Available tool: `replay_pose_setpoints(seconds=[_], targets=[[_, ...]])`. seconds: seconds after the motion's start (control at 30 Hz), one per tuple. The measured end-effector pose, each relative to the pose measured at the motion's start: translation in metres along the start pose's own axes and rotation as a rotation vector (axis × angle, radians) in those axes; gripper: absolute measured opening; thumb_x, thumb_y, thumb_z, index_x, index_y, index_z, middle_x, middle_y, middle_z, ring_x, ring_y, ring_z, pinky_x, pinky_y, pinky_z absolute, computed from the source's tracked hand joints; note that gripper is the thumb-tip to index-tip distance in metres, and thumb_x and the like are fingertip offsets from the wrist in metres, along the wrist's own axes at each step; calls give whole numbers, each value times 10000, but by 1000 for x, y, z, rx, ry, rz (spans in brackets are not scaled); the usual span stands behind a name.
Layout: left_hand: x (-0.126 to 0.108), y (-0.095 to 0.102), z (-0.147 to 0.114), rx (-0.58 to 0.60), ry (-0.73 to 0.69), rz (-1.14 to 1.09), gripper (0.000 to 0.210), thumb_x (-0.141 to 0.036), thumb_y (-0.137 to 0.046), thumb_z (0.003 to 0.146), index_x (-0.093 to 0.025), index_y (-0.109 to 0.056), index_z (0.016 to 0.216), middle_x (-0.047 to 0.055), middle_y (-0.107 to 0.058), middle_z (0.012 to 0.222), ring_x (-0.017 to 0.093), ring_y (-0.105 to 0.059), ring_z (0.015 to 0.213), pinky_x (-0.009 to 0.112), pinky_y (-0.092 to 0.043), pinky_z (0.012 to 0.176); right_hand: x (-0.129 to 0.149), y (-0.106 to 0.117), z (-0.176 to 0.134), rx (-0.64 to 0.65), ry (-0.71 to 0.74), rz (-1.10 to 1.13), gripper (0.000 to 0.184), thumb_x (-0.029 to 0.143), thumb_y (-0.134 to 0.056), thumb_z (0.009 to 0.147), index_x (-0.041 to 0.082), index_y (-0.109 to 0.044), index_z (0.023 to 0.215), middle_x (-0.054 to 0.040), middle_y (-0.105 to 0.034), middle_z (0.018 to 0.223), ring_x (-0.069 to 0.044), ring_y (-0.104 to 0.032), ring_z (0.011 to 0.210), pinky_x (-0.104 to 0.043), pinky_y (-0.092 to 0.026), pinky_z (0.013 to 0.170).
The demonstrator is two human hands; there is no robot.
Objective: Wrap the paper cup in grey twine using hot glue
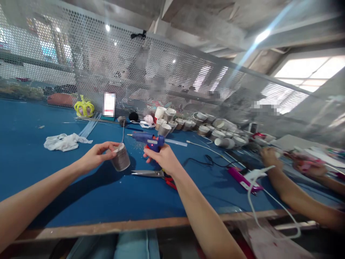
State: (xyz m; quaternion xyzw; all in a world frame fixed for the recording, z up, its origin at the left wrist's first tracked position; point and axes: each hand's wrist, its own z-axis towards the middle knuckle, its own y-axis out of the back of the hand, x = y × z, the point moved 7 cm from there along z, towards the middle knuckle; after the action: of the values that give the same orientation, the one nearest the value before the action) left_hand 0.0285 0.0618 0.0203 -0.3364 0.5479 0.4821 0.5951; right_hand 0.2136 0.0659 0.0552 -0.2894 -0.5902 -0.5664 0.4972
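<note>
My left hand (104, 153) pinches the rim of a small grey cup (122, 160) wrapped in cord, its fingers closed at the upper edge. A strand of grey yarn (123, 132) runs from the cup's top up to a yarn ball (122, 121). In my right hand (164, 156) is a blue glue gun (148, 139) with a small red light, its nozzle pointing left, above and to the right of the cup and apart from it. Scissors (151, 173) with red handles lie under my right wrist, blades toward the cup.
Many grey and white cups (215, 131) are piled along the mesh panel (172, 79). A white cloth (64, 141), clear glue sticks (90, 126) and a yellow crown-like item (84, 108) are at left. A purple power strip (244, 180) with cables lies right, near a co-worker's hands (272, 158).
</note>
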Motion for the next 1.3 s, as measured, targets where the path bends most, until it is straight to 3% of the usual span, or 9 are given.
replay_pose_setpoints(seconds=[0.23,0.43,0.63,0.97,1.3], targets=[[11,6,3,-93,21,-81,233,-348,-624,651,-152,-505,608,111,-549,1150,256,-448,1107,375,-323,912,1,-20,-16,70,44,-57,207,315,-487,730,122,-561,739,47,-467,430,-61,-432,355,-175,-391,372],[6,3,1,-82,19,-54,242,-356,-615,656,-152,-500,595,111,-539,1165,251,-437,1124,387,-297,942,-2,-22,-23,10,72,-291,244,340,-476,748,162,-516,585,41,-439,369,-88,-425,325,-216,-393,396],[5,1,1,-52,2,-83,240,-343,-606,675,-145,-491,604,116,-527,1175,256,-432,1132,398,-286,955,5,-22,-26,-92,156,-517,196,319,-482,743,179,-566,635,-5,-532,463,-156,-547,507,-243,-416,487],[11,3,3,-57,1,-95,210,-318,-609,682,-143,-508,628,117,-520,1190,250,-423,1147,404,-242,989,8,-28,-28,-126,307,-652,174,303,-477,748,166,-579,712,-38,-600,612,-161,-556,576,-256,-423,567],[6,2,2,-24,-3,-70,229,-349,-609,675,-154,-506,615,117,-513,1214,249,-396,1181,391,-257,983,7,-25,-27,-103,220,-607,185,311,-481,740,167,-596,729,-44,-601,611,-176,-569,603,-255,-419,539]])
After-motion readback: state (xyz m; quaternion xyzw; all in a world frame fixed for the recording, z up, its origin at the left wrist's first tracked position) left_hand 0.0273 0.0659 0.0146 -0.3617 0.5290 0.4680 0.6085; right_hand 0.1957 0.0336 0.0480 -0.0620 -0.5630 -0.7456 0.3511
